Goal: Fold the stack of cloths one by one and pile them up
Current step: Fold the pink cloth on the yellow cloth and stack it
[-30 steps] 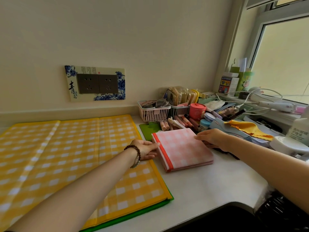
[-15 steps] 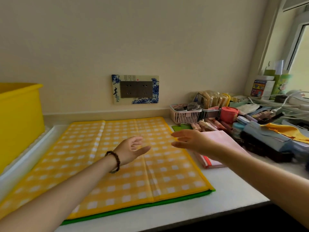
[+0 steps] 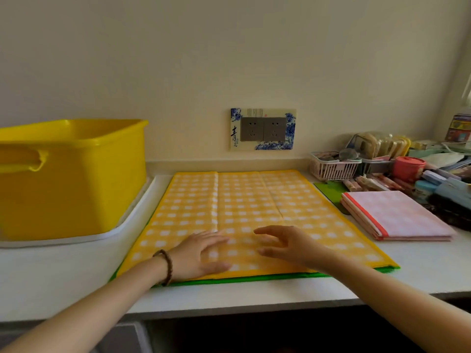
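On the white counter [image 3: 63,276], directly before the person, a yellow checked cloth [image 3: 254,200] lies spread flat, with two fold creases running from front to back. A green cloth [image 3: 242,279] lies beneath it; only a narrow strip shows along the front edge and at the right front corner.

Left hand [image 3: 201,253]: fingers straight and together, palm down, low over the front part of the yellow cloth near its left crease. It grips nothing; motion blur prevents confirming contact. A dark beaded bracelet [image 3: 165,267] sits on that wrist.

Right hand [image 3: 288,244]: just beside the left, fingers spread and loosely bent, thumb apart, over the same cloth – empty, and seemingly raised off the fabric.

A folded pink checked cloth [image 3: 397,217] with a red border rests on the counter just to the right of the yellow cloth, its far left corner over a small green mat [image 3: 328,189].

To the left, a yellow plastic tub [image 3: 76,179] stands in a white tray [image 3: 122,225] close by the cloth's left edge. On the wall behind, a decorated double socket plate [image 3: 263,129]. At far right – a pink basket [image 3: 334,169], a red jar [image 3: 407,168] and assorted small clutter.
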